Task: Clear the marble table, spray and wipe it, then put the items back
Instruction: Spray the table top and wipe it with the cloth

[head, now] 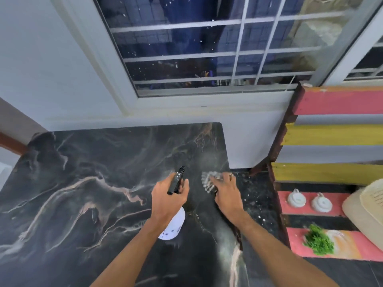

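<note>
Marble table filled most of the head view, dark with pale veining, its top bare apart from what the hands carried. A faint mist patch showed near the far right corner, which I read as fresh spray. Colourful slatted shelf stood just off the table's right edge, holding two white cups, a green plant sprig and an open book; these are probably the cleared items, though that is a judgement.

Left hand was clamped round the neck of the spray bottle, black nozzle aimed at the far right corner, white body hanging below the wrist over the table's near-centre. Whether a finger was squeezing the trigger could not be told.

Right hand lay flat near the right edge, fingers spread and pressing a pale patterned cloth onto the marble; palm down, not closed into a fist.

Step in hand, as judged: spraying and wiping the right side.

Notes for doing it well:
- Keep the nozzle low and angled away from the shelf.
- Mist lightly, then wipe in overlapping passes from far edge toward near edge.
- Cover the left half, which looked dry.
- Keep the cloth flat under the palm, not bunched.
</note>
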